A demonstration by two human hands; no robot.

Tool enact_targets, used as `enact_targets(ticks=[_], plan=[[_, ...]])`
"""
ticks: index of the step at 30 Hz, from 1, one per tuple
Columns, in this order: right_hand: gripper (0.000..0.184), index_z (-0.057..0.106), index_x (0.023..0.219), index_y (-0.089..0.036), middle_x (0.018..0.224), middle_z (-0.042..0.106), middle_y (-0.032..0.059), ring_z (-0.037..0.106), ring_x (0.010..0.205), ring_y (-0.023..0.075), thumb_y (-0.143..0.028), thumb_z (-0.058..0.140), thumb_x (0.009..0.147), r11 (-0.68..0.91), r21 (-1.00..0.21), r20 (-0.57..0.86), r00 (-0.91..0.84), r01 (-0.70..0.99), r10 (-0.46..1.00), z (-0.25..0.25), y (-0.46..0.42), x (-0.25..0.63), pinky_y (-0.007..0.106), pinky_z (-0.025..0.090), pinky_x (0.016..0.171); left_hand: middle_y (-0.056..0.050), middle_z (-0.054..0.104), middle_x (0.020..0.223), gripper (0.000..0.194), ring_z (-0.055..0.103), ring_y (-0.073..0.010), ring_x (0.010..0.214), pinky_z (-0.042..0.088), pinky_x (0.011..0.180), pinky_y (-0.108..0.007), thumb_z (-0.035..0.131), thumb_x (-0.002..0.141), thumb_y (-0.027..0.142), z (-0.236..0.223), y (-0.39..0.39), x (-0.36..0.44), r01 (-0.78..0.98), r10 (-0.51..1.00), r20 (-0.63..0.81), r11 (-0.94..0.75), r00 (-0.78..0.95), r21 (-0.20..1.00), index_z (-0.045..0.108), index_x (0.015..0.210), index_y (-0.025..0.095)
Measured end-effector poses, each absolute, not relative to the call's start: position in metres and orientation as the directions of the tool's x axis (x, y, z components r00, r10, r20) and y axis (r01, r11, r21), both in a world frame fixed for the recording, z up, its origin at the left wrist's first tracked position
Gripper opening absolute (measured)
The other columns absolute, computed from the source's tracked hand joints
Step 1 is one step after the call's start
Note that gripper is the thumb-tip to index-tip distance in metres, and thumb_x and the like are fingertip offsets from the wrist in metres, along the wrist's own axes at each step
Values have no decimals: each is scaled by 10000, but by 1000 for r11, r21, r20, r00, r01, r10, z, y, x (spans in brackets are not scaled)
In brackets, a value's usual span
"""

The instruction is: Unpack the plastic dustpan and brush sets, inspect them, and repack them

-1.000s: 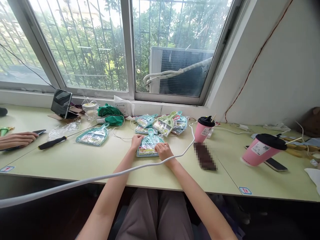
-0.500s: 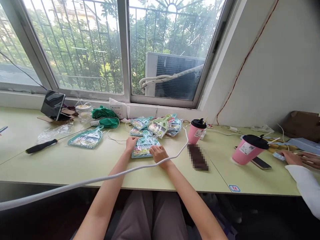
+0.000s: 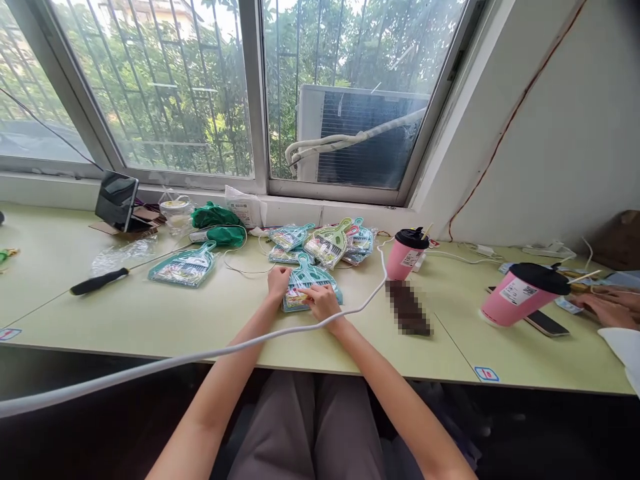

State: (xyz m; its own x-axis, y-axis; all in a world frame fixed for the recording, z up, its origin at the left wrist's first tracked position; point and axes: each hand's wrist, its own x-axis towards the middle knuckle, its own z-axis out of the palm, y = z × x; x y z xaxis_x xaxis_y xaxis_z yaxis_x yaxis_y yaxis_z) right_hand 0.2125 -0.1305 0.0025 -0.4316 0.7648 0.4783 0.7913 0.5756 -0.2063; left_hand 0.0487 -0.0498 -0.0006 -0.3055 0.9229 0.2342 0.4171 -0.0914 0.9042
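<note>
A teal toy dustpan and brush set (image 3: 306, 272) in a clear wrapper lies in front of me on the table. My left hand (image 3: 278, 281) is closed on its left edge, fingertips pinched together. My right hand (image 3: 324, 301) is on the lower right part of the pack, its index finger stretched across the front and the other fingers curled at the edge. Just behind lie several similar wrapped sets, among them a light green one (image 3: 329, 244) and a teal one (image 3: 291, 236). Another teal set (image 3: 184, 267) lies apart on the left.
A white cable (image 3: 250, 343) crosses in front of my forearms. Left are a black-handled screwdriver (image 3: 100, 282), a green bundle (image 3: 220, 225) and a propped tablet (image 3: 117, 200). Pink cups (image 3: 401, 259) (image 3: 520, 297) and a phone (image 3: 547, 324) stand or lie right, near another person's hands (image 3: 607, 308).
The view has shifted, so the table things appear farther right. My right index finger has stretched out over the front of the pack; my left hand keeps its edge.
</note>
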Motion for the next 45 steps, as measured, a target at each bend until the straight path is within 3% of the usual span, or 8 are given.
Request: enact_targets(ticks=[6, 13, 18, 25, 30, 36, 41, 45], plan=[[166, 735, 938, -248, 863, 717, 23, 639, 839, 163, -194, 577, 939, 643, -35, 518, -536, 765, 666, -2, -138, 216, 347, 313, 913, -95, 725, 729, 241, 632, -224, 755, 406, 684, -290, 558, 770, 315, 2, -43, 32, 467, 902, 238, -46, -361, 883, 717, 645, 184], [254, 677, 1123, -251, 1112, 716, 53, 625, 981, 184, -144, 611, 902, 602, 19, 484, -534, 798, 693, 2, -135, 228, 339, 275, 904, -92, 760, 836, 277, 652, -206, 785, 439, 714, -275, 567, 814, 341, 5, -44, 24, 475, 915, 273, -106, -296, 873, 777, 788, 163], [296, 713, 981, -184, 976, 730, 73, 614, 887, 184, -25, 472, 917, 438, 63, 428, -421, 897, 799, 6, -129, 235, 350, 278, 878, -100, 762, 849, 262, 664, -219, 807, 446, 735, -284, 577, 825, 328, 2, -43, 24, 494, 901, 276, -82, -334, 866, 782, 799, 166], [361, 704, 801, -166, 767, 692, 63, 550, 696, 169, 20, 410, 900, 521, 282, 434, -591, 806, 680, 4, -138, 223, 340, 275, 783, -139, 759, 920, 216, 671, -252, 895, 464, 804, -326, 560, 781, 205, -4, -32, 2, 407, 794, 173, 101, -582, 908, 770, 819, 168], [324, 703, 999, -185, 876, 732, 69, 590, 788, 186, -51, 414, 943, 533, 151, 525, -524, 833, 671, 1, -142, 236, 348, 280, 817, -152, 750, 920, 222, 671, -242, 877, 471, 800, -327, 540, 804, 229, -4, -27, -22, 344, 733, 147, 125, -664, 931, 748, 821, 156], [343, 585, 1283, -182, 1283, 647, 98, 534, 1187, 217, -152, 430, 978, 612, -48, 609, -463, 789, 644, 5, -140, 233, 337, 306, 961, -109, 756, 897, 230, 669, -217, 831, 466, 783, -306, 532, 850, 277, 1, -34, -6, 323, 764, 204, 6, -612, 946, 733, 815, 170], [267, 713, 994, -187, 1071, 721, 77, 597, 1042, 212, -230, 450, 990, 638, -200, 410, -528, 743, 744, -2, -137, 222, 342, 353, 939, -105, 749, 864, 237, 668, -213, 802, 462, 793, -317, 529, 871, 278, 7, -40, 7, 284, 736, 302, -154, -606, 946, 725, 800, 165], [250, 744, 923, -186, 1053, 714, 83, 589, 1046, 220, -245, 504, 960, 471, -418, 359, -335, 777, 871, -8, -130, 218, 332, 386, 887, -117, 738, 869, 286, 660, -206, 744, 476, 744, -331, 534, 885, 354, 9, -43, 15, 234, 716, 356, -269, -601, 934, 724, 789, 163]])
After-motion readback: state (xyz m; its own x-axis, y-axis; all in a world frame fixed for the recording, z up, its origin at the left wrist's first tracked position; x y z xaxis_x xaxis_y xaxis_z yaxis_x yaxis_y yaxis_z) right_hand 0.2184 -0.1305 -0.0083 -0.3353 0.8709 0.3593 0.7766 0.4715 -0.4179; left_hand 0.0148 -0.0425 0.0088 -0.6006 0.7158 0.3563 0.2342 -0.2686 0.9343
